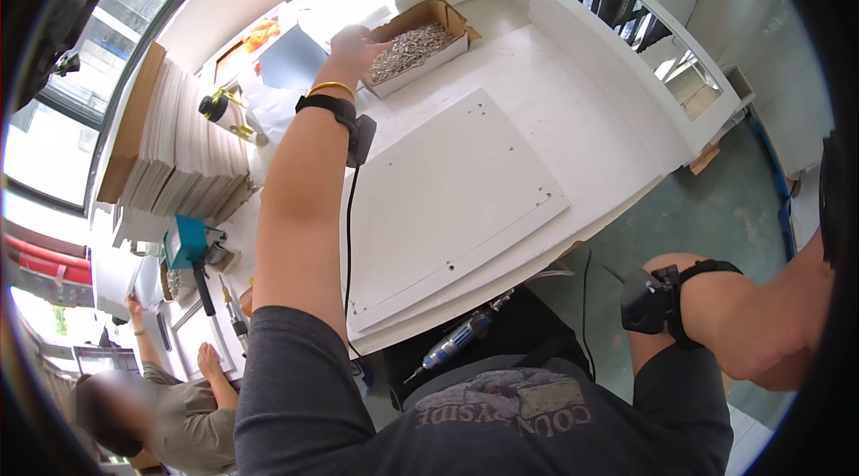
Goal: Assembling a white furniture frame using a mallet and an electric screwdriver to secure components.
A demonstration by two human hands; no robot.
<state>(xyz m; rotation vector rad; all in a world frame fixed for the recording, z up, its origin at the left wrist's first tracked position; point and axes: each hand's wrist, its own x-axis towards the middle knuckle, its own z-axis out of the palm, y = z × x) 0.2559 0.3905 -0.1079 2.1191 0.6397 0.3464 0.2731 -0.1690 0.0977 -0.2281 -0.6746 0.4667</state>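
My left hand [352, 51] reaches over the left end of an open cardboard box [385, 91] filled with small shiny metal fittings [413, 48]. Its fingers look curled beside the fittings; glare hides whatever they hold. A black strapped device sits on that wrist. Below the box lies a white panel [447, 194] with small drilled holes, on top of other white boards. My right hand [769, 346] is raised close by at the right edge, near a dark object, with its fingers out of clear sight. In front of my torso is a blue-grey power screwdriver [461, 340].
Thin boards [179, 136] stand stacked at the left, beside a yellow-and-black tool [219, 107]. Nearer is a teal device [185, 242] with a black handle. A co-worker [179, 413] works at lower left. White frames with a glass pane [644, 38] stand at the right.
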